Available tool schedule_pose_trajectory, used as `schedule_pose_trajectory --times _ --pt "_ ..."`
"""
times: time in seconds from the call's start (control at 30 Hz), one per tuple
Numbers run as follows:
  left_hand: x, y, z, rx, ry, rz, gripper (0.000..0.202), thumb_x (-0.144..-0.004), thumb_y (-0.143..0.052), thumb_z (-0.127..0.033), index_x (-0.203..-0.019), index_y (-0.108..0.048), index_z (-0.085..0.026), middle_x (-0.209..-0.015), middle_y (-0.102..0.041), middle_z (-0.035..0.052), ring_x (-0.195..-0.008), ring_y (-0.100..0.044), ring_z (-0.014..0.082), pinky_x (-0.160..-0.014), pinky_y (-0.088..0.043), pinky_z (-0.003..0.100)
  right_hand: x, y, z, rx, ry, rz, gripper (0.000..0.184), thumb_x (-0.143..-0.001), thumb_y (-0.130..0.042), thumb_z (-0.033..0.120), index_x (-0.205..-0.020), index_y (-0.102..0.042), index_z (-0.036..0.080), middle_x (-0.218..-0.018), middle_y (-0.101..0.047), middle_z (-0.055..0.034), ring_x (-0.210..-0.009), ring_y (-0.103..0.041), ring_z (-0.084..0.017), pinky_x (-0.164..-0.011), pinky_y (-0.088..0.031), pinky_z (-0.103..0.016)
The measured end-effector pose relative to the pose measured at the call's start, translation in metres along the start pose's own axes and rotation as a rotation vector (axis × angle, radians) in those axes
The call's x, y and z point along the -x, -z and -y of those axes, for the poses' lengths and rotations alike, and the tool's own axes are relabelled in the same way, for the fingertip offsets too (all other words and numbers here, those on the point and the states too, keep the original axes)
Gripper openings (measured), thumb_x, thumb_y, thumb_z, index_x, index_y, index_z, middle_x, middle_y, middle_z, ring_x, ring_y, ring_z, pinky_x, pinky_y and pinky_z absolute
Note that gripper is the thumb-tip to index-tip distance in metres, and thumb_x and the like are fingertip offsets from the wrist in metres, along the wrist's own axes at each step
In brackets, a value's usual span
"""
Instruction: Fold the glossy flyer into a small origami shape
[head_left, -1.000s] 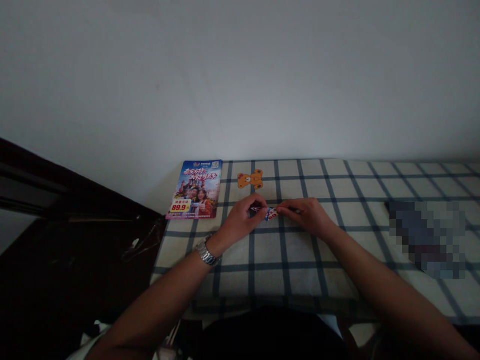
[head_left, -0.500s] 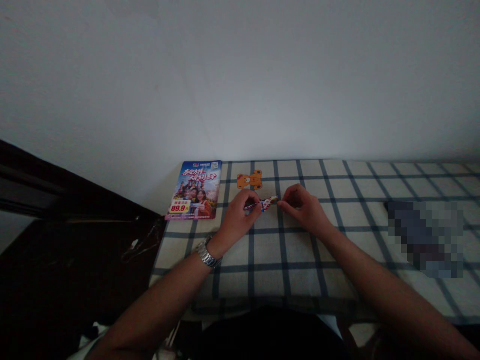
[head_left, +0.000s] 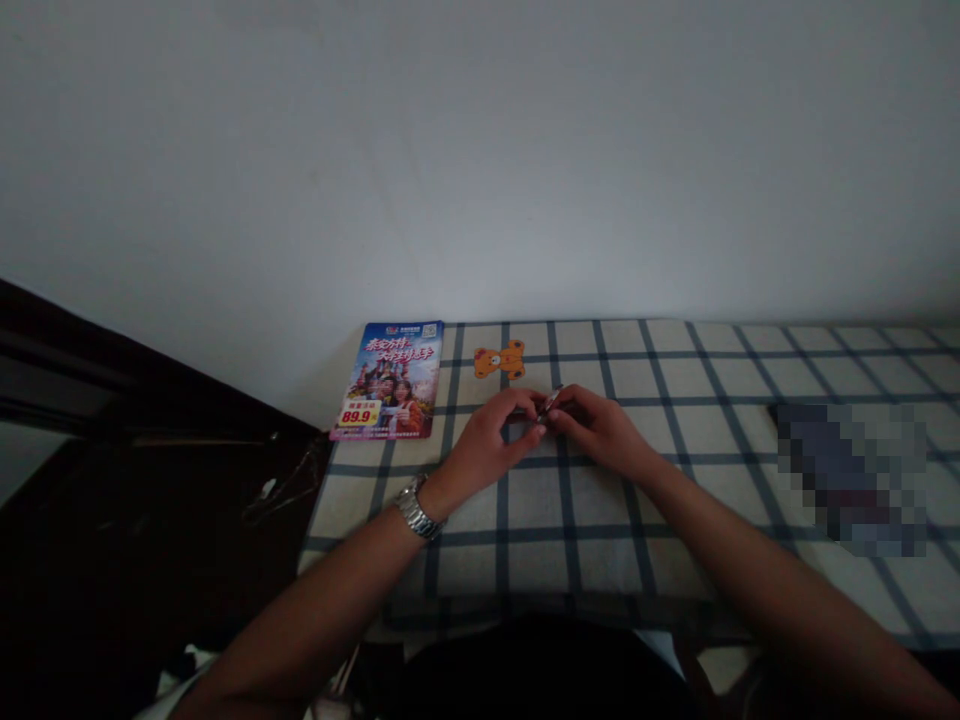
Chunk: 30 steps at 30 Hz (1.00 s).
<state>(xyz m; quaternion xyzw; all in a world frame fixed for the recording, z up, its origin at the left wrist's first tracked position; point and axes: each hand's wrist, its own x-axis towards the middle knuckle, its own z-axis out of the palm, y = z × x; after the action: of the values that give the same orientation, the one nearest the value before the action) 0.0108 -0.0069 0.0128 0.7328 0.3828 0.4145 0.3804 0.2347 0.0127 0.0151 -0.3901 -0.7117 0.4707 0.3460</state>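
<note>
Between my fingertips is a small, narrow, folded-looking piece with a coloured print; the fingers cover most of it and its kind is unclear. My left hand pinches it from the left with thumb and forefinger. From the right, the thumb and fingers of my right hand close on the same piece, so the two hands almost touch. Just beyond them, an orange teddy bear cutout lies flat on the checked tablecloth.
A colourful printed leaflet lies at the table's left back corner. On the right rests a dark, pixelated flat object. A pale wall rises behind the table, and dark floor shows at the left.
My right hand has moved left and my left hand slightly right, bringing the fingertips together. The printed piece has turned more upright and is now mostly covered. Other things stay put.
</note>
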Motion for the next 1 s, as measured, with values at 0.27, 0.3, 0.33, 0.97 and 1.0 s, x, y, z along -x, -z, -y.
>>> schedule_pose_trajectory --times 0.27,0.3,0.33,0.97,1.0 --pt "-0.001 -0.004 0.001 0.169 0.022 0.007 0.023 -0.096 -0.073 -0.03 -0.113 -0.06 -0.022 -0.123 -0.067 0.0085 -0.115 -0.069 0.0217 -0.099 -0.06 0.038 0.001 -0.001 0.003 0.037 0.012 -0.002 0.02 -0.1 -0.064 0.043 -0.106 -0.065 0.024 -0.099 -0.075 -0.0037 -0.086 -0.073 -0.02 -0.078 -0.059 -0.032" --pt "-0.001 -0.004 0.002 0.184 0.038 0.0 0.029 -0.095 -0.074 -0.03 -0.119 -0.059 -0.022 -0.124 -0.066 0.009 -0.115 -0.07 0.022 -0.099 -0.061 0.039 0.001 -0.001 0.004 0.036 0.011 0.001 0.02 -0.1 -0.064 0.043 -0.105 -0.065 0.024 -0.099 -0.075 -0.0036 -0.086 -0.073 -0.019 -0.078 -0.059 -0.032" --pt "0.0 -0.005 0.003 0.194 0.052 -0.003 0.035 -0.095 -0.075 -0.031 -0.124 -0.058 -0.023 -0.126 -0.066 0.0098 -0.115 -0.07 0.0225 -0.099 -0.061 0.039 0.001 -0.001 0.004 0.033 0.009 0.006 0.021 -0.1 -0.064 0.044 -0.105 -0.065 0.024 -0.1 -0.075 -0.0036 -0.087 -0.073 -0.019 -0.078 -0.059 -0.032" --pt "0.001 -0.004 0.009 0.244 0.083 0.004 0.044 -0.095 -0.074 -0.042 -0.132 -0.06 -0.022 -0.133 -0.062 0.0123 -0.12 -0.069 0.025 -0.099 -0.062 0.039 0.0 0.0 0.003 -0.014 -0.063 -0.019 0.03 -0.091 -0.073 0.046 -0.11 -0.069 0.023 -0.104 -0.079 -0.0056 -0.094 -0.076 -0.022 -0.087 -0.063 -0.036" --pt "0.001 -0.004 0.009 0.249 0.084 0.0 0.044 -0.096 -0.074 -0.042 -0.132 -0.059 -0.022 -0.133 -0.063 0.0122 -0.12 -0.068 0.0249 -0.1 -0.062 0.039 0.0 0.0 0.003 -0.013 -0.064 -0.018 0.03 -0.092 -0.073 0.045 -0.11 -0.069 0.023 -0.104 -0.079 -0.0057 -0.094 -0.076 -0.022 -0.087 -0.063 -0.036"
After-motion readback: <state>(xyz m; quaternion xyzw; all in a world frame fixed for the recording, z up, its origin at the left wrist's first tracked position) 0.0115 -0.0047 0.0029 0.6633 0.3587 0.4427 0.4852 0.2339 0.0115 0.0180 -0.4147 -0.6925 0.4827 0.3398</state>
